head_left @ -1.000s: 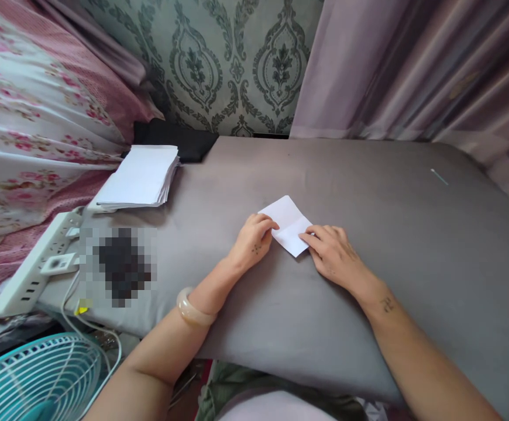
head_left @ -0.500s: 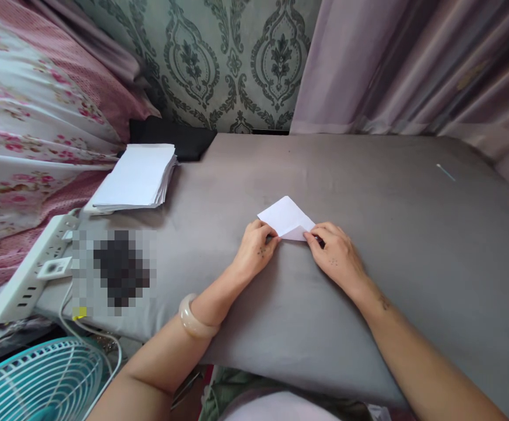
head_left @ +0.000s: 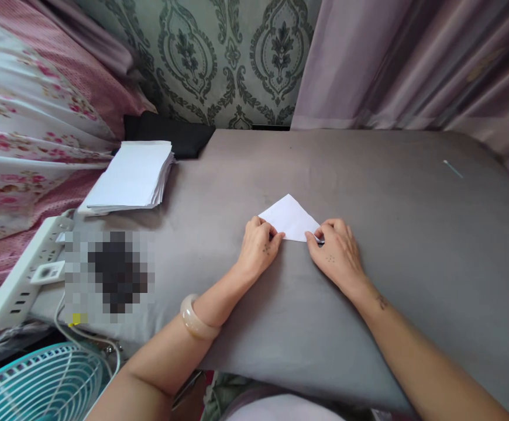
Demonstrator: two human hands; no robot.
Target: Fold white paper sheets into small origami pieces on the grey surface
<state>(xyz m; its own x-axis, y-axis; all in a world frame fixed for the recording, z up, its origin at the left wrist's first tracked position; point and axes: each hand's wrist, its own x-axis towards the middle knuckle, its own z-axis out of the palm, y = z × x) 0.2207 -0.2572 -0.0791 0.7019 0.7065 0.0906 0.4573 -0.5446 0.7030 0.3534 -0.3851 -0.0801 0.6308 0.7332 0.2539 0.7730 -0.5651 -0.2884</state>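
Observation:
A small folded sheet of white paper lies on the grey cloth-covered table, its pointed top facing away from me and its straight edge toward me. My left hand grips its left side, thumb and fingers closed on the near edge. On the opposite side my right hand pinches the right corner between thumb and fingers. The fingers hide both lower corners of the paper. A pale bangle circles my left forearm.
A stack of white paper sits at the back left beside a black flat item. A white power strip with cables runs along the left edge, near a blurred-out dark patch. A turquoise fan stands lower left. A thin stick lies far right.
The near flap of the paper, partly raised before, now lies along the front edge, and the sheet shows as a triangle. Both hands have shifted slightly and still hold the paper.

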